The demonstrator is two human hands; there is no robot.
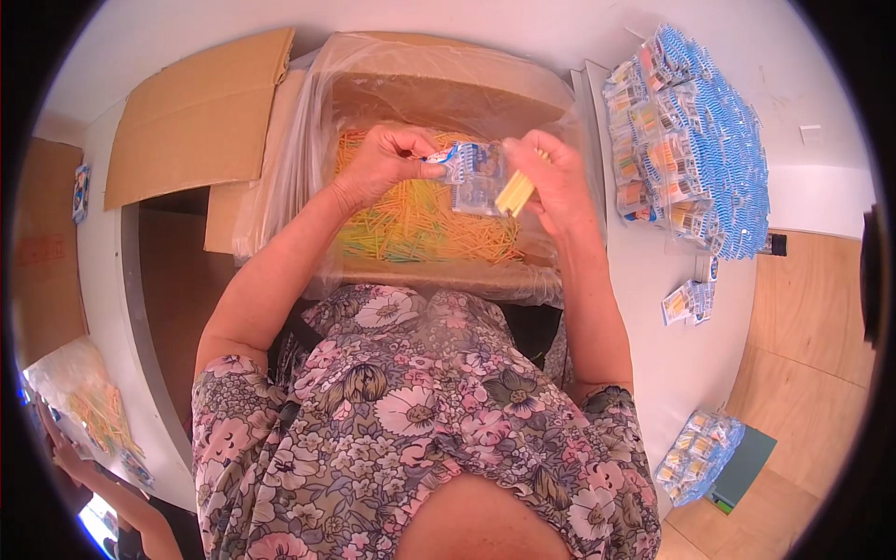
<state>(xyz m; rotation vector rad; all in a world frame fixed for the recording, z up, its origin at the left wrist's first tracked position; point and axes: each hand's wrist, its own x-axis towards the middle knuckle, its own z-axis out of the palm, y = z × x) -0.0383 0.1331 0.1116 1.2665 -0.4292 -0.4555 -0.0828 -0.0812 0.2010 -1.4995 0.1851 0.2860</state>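
A small clear plastic packet (479, 190) with blue-and-white print hangs over the open box. My left hand (387, 170) pinches it by its left edge. My right hand (558, 182) is closed round a short bundle of thin yellow sticks (515, 194), tilted beside the packet's right edge. Whether the right fingertips also touch the packet, I cannot tell. Below both hands lies a heap of loose thin sticks (425, 224), mostly yellow and orange with some green. They fill a cardboard box (448, 61) lined with clear plastic film (308, 149).
Stacked filled packets (714, 159) stand on the right of the white table (644, 317). Several loose packets (691, 301) and another packet bundle (700, 457) lie nearer. A cardboard flap (201, 117) sticks out left. At lower left, another person's arm (121, 504) is near a bag of sticks (89, 401).
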